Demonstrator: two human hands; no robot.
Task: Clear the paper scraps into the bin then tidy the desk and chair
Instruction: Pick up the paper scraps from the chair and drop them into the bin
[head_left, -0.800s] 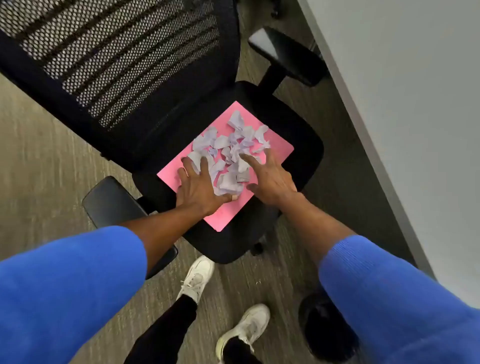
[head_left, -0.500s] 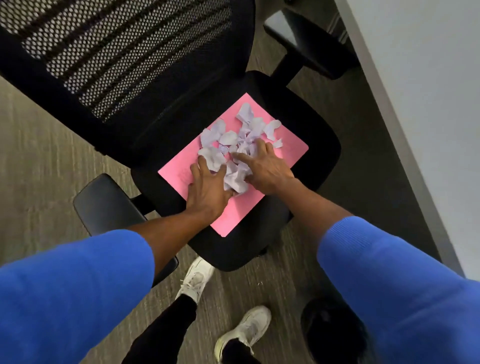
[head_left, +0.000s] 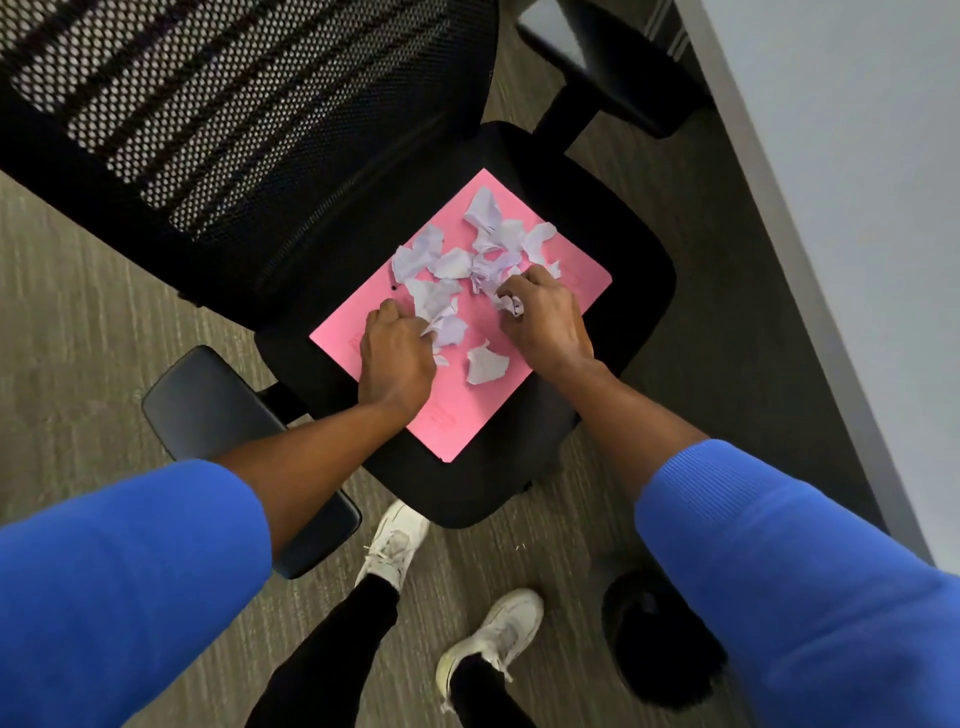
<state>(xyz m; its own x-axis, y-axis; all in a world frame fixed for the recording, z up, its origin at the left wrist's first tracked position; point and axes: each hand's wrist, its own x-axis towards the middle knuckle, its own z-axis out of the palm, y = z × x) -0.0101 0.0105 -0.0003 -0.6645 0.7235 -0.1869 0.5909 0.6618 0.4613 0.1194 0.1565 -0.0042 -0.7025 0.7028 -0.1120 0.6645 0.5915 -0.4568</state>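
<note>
Several torn pale lilac paper scraps (head_left: 457, 262) lie on a pink folder (head_left: 447, 421) that rests on the seat of a black office chair (head_left: 639, 291). My left hand (head_left: 397, 358) is curled at the pile's near-left side, its fingers closed on some scraps. At the near-right side my right hand (head_left: 545, 322) is closed as well, with a crumpled scrap showing at its fingers. One loose scrap (head_left: 485, 365) lies between my hands. A black round bin (head_left: 654, 639) stands on the floor at the lower right, partly hidden by my right sleeve.
The chair's mesh back (head_left: 249, 104) rises at the upper left, and its armrests (head_left: 208, 410) stick out on both sides. A grey desk edge (head_left: 810, 260) runs along the right. My white shoes (head_left: 395, 545) stand on grey carpet just below the seat.
Both hands went from flat and spread on the pile to curled shut around scraps. The pile has been pulled apart, leaving scraps more scattered.
</note>
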